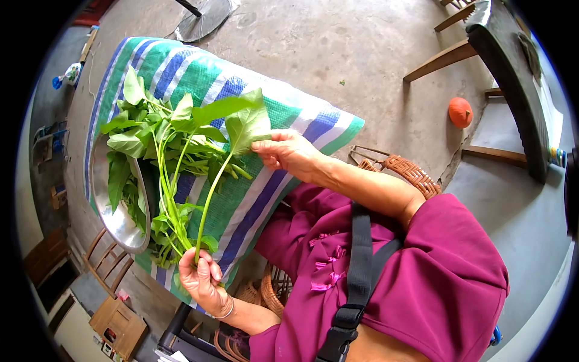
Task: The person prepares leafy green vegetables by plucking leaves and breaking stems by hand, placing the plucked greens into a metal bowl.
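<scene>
My left hand (202, 280) is closed around the lower ends of several long green stems of leafy greens (172, 205). Between the fingers and thumb of my right hand (289, 155) is the edge of a broad leaf (248, 123) at the top of one of those stems. The stem runs down from this leaf to my left hand. More leafy greens lie heaped behind them, some inside a shiny metal bowl (142, 232) that tilts on its side. Under it all spreads a woven plastic sheet (241, 226) striped green, blue and white.
An orange pumpkin (460, 113) sits on the concrete floor (338, 54), near dark wooden furniture (506, 78) on the right. Wicker (410, 175) shows beside my body. A wooden chair (105, 265) stands at the lower left, and a round stand base (205, 18) is at the top.
</scene>
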The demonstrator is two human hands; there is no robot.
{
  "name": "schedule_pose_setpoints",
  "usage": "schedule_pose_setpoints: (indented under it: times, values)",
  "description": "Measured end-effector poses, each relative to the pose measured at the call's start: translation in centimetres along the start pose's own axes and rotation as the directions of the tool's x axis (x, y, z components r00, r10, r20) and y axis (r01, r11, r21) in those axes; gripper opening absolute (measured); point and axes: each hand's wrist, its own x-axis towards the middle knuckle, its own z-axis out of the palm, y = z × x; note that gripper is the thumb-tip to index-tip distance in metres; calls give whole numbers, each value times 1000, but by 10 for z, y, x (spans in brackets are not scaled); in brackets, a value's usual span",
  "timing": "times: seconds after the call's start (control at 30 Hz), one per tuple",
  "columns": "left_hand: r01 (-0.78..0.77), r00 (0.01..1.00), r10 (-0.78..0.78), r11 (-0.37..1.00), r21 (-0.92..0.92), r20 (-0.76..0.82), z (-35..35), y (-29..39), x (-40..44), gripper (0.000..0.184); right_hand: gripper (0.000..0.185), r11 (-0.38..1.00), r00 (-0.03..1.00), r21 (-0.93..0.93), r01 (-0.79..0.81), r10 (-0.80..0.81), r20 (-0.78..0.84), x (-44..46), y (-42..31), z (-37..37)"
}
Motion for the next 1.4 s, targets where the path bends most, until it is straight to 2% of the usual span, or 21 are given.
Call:
schedule_pose_setpoints:
  times: [0.03,0.1,0.13,0.2,0.23,0.3,0.43,0.53,0.6,0.73,1.07,1.17,1.23,1.33,1.4]
  values:
    - [-2,1000,2,1000,6,3,-1,1,0,24,10,1000,1000,1,-2,2,0,-1,0,0]
    - [-2,1000,2,1000,13,4,-5,1,0,24,14,979,994,-198,52,-70,-83,-5,-1,-1]
    - [-10,999,10,1000,9,39,-9,0,1,25,14,979,994,-197,50,-68,-84,-9,-1,0]
    - [-16,997,16,1000,3,75,-13,0,3,26,18,991,994,-78,109,-110,-7,-17,-3,4]
    - [-22,997,21,1000,0,72,-13,0,4,26,18,991,994,-79,109,-110,-8,-19,-3,4]
    - [-26,998,25,1000,15,63,-12,1,5,26,15,989,992,88,119,-121,19,-20,-3,4]
    - [-5,997,3,1000,22,75,-7,-1,7,26,15,995,998,71,64,-65,15,-21,-3,-1]
    - [-12,998,10,999,33,66,-7,-2,8,26,14,989,997,150,13,-25,78,-18,1,-10]
    - [-11,997,9,1000,28,77,-6,-2,9,26,12,981,979,189,-32,-7,203,-15,3,-16]
    - [-6,998,4,999,33,62,-7,-3,9,26,13,987,990,143,-66,47,134,-21,1,-13]
    - [16,998,-17,999,28,56,-9,-7,11,26,9,981,984,191,-21,-13,176,-22,-5,-11]
    - [15,998,-17,999,32,58,-9,-7,10,26,16,981,978,191,-24,-17,208,-20,-5,-10]
    - [10,998,-12,999,33,66,-7,-7,11,26,12,994,992,112,-15,1,127,-18,-7,-6]
    - [8,998,-11,998,57,61,-6,-6,9,26,14,998,996,53,-19,14,93,-15,-7,-6]
    - [7,997,-13,996,84,74,-5,-6,9,25,15,998,999,59,-20,17,51,-14,-7,-6]
